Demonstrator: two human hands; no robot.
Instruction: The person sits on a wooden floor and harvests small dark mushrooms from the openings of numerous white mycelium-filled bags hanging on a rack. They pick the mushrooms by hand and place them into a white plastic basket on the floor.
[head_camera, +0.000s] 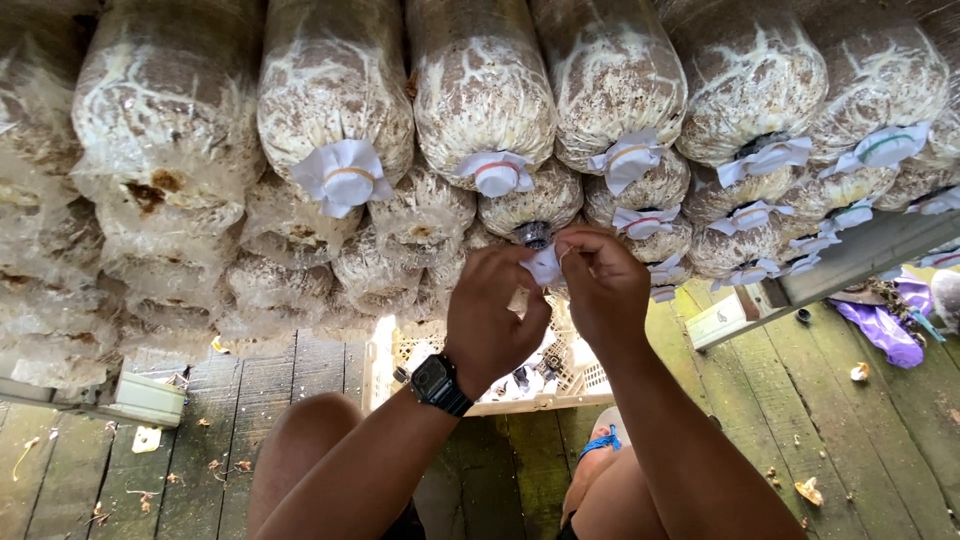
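Weathered, moss-stained floor planks run under me, and a rack of clear plastic grow bags fills the upper view, laid on their sides in stacked rows with their necks toward me. Each bag is packed with pale brown substrate laced with white growth. Most necks on the right and centre wear a white paper cap bound by a coloured band; the bags at far left look slack, crumpled and uncapped. Below the rack, between my knees, sits a cream plastic crate with latticed walls; small dark pieces lie inside, too dim to identify.

One bag in the middle row shows a bare dark neck ring. Just beneath it I hold a small piece of white paper, crumpled and folded, roughly the same as the caps around it.

My left hand, with a black digital watch on its wrist, pinches the paper's left edge between thumb and fingertips. My right hand grips its right side, fingers curled tight. Both hands meet at the paper, just below the open neck, close to touching it.
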